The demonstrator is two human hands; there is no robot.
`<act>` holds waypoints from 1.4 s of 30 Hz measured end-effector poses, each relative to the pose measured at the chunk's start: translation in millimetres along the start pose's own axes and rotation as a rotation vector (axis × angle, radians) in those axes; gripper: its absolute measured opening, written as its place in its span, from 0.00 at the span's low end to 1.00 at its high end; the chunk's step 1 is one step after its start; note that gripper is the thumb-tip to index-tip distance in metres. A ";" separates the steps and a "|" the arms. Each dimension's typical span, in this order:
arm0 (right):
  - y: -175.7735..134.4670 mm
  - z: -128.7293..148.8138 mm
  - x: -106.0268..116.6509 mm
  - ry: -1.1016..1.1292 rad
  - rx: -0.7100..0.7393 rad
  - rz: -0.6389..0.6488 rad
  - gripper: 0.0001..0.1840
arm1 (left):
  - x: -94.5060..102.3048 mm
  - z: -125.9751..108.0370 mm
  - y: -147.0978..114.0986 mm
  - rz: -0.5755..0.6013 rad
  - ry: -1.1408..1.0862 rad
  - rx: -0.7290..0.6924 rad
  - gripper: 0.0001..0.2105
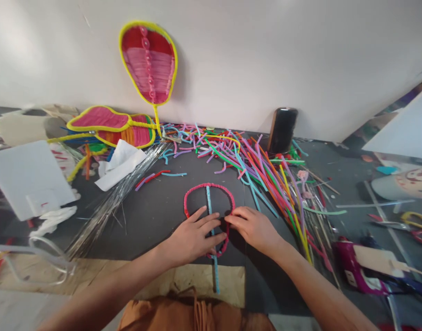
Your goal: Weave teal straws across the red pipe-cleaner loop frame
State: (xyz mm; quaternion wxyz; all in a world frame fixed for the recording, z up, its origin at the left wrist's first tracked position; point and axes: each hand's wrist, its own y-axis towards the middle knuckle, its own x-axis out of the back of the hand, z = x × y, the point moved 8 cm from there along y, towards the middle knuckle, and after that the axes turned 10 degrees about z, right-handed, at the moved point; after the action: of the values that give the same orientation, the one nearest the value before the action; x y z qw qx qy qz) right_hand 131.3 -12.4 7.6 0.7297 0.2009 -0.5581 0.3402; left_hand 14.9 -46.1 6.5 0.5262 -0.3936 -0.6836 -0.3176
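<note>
Brown fabric (193,317) gathers closest to me, and just past it a tan sheet (162,282) lies along the near side, under the tail of a pale blue stem (216,276). That stem runs up through a pink loop (211,185), which lies flat on the dark tabletop (155,207) straight ahead of me. Fingers spread, my left hand (193,236) rests over the loop's lower left and the stem, probably to keep both from twisting. My right hand (254,226) pinches the loop's right side between thumb and fingertips, as though steadying or shaping that edge.

Bare surface opens to the loop's left, as far as the slanting silver strands (110,202). On the right the gap is narrower: coloured stems (262,172) fan down toward my forearm, perhaps left there for easy reach, and scissors (393,225) lie well beyond them. Above the loop, a clear strip ends at scattered offcuts (186,149). Farther back, a phone (283,131) stands upright, and a yellow-rimmed pink panel (148,64) rises against the white wall (231,46), which closes off the far side.
</note>
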 end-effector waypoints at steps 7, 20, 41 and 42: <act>-10.5 9.3 -3.9 -0.006 0.078 -0.029 0.12 | -1.4 2.2 -0.4 0.015 0.014 -0.006 0.21; -25.5 35.6 1.1 0.088 0.089 -0.073 0.11 | -0.7 3.6 -1.9 0.018 -0.017 -0.024 0.27; -33.9 58.5 -20.4 0.228 -0.032 -0.177 0.09 | 9.3 -19.4 -32.5 -0.038 -0.044 0.242 0.06; -33.9 59.0 -22.4 0.232 -0.037 -0.174 0.10 | 8.7 -19.9 -31.6 -0.040 -0.034 0.243 0.06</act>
State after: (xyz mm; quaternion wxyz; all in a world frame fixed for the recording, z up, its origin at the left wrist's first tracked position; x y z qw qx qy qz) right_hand 112.5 -81.5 6.7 0.8196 0.1943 -0.4566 0.2864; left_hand -4.5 -76.7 19.1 0.5521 -0.3185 -0.7334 -0.2363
